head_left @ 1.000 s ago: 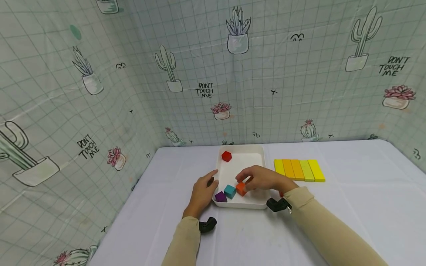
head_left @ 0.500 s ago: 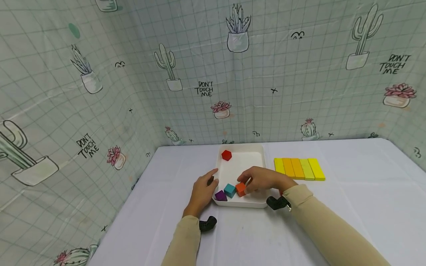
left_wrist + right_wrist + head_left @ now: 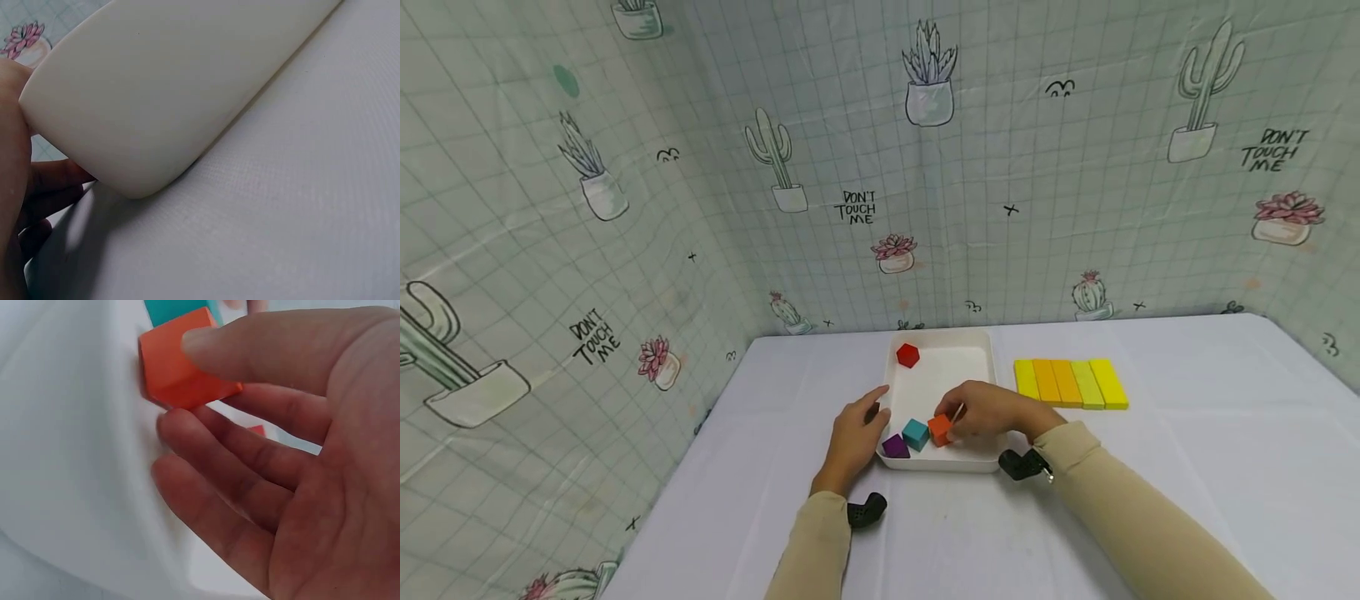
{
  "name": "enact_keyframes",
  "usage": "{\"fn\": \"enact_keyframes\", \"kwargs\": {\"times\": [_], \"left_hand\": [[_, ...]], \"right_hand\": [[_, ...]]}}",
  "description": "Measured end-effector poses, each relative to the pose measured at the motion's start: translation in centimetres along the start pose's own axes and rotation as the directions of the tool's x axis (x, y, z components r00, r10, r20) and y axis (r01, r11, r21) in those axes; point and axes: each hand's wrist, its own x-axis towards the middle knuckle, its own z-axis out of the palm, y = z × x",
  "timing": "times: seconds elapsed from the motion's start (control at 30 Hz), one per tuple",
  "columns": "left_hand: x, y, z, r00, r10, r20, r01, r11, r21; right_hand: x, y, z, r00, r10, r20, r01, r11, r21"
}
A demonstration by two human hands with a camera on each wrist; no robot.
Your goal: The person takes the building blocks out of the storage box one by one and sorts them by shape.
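In the head view, a white tray (image 3: 906, 465) holds an orange block (image 3: 939, 430), a teal cube (image 3: 915, 434), a purple block (image 3: 896, 447) and a red block (image 3: 907, 356). My right hand (image 3: 981, 410) pinches the orange block at the tray's near end. The thumb presses one face of the orange block (image 3: 175, 365) in the right wrist view, the other fingers lying loosely bent below. Beside the tray's left side my left hand (image 3: 854, 433) rests, thumb and forefinger spread at the rim. The left wrist view shows its fingers (image 3: 59, 175) by the tray's outer wall.
Several yellow and orange bars (image 3: 1070, 384) lie side by side to the right of the tray. A white cloth covers the table (image 3: 940, 542). Behind it and to the left hangs a patterned curtain (image 3: 970, 167).
Both hands stay almost in place, with the orange block still in the right fingers. The head view has tilted slightly. A bit of red by the right wrist is now hidden.
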Motion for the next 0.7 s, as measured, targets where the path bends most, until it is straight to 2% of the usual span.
{"fn": "enact_keyframes", "kwargs": {"times": [0.1, 0.2, 0.4, 0.7], "left_hand": [[-0.1, -0.2, 0.0, 1.000, -0.003, -0.003, 0.003, 1.000, 0.002], [-0.2, -0.3, 0.0, 1.000, 0.006, -0.003, -0.006, 1.000, 0.001], [0.1, -0.1, -0.1, 1.000, 0.025, -0.007, -0.025, 1.000, 0.005], [0.2, -0.2, 0.0, 1.000, 0.008, -0.002, -0.008, 1.000, 0.006]], "right_hand": [[-0.2, 0.1, 0.1, 1.000, -0.025, -0.010, 0.026, 0.999, 0.036], [-0.6, 0.1, 0.0, 0.999, -0.018, -0.042, 0.023, 0.994, 0.111], [-1.4, 0.0, -0.3, 0.992, 0.035, -0.120, 0.002, 0.955, 0.297], [-3.1, 0.2, -0.3, 0.970, 0.062, -0.236, 0.037, 0.920, 0.391]]}}
